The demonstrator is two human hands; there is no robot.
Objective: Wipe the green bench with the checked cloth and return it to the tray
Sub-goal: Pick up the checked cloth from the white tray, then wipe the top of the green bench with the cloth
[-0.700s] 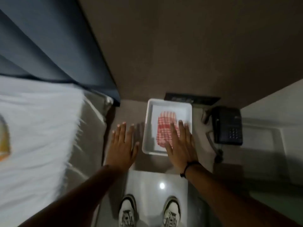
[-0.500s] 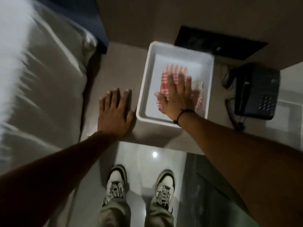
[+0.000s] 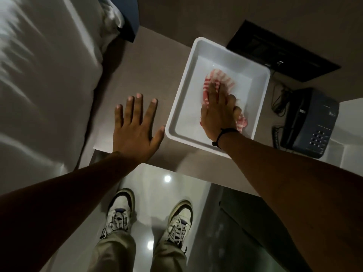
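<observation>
The red-and-white checked cloth (image 3: 220,79) lies bunched inside the white tray (image 3: 187,116), which stands on the bench top (image 3: 157,71); the bench looks grey-brown in this dim light. My right hand (image 3: 218,112) is in the tray, pressed on the cloth with its fingers curled around the crumpled fabric. A black band circles that wrist. My left hand (image 3: 135,130) is spread flat over the bench just left of the tray, its thumb almost touching the tray's near corner, and it holds nothing.
A dark desk telephone (image 3: 310,122) with a coiled cord sits right of the tray. A black panel (image 3: 280,54) is behind the tray against the wall. A bed with pale bedding (image 3: 45,75) borders the bench on the left. My shoes (image 3: 119,213) stand on glossy floor.
The cloth went from lying flat to being bunched up under my right hand. The view has tilted down and closer. My left hand stays spread beside the tray.
</observation>
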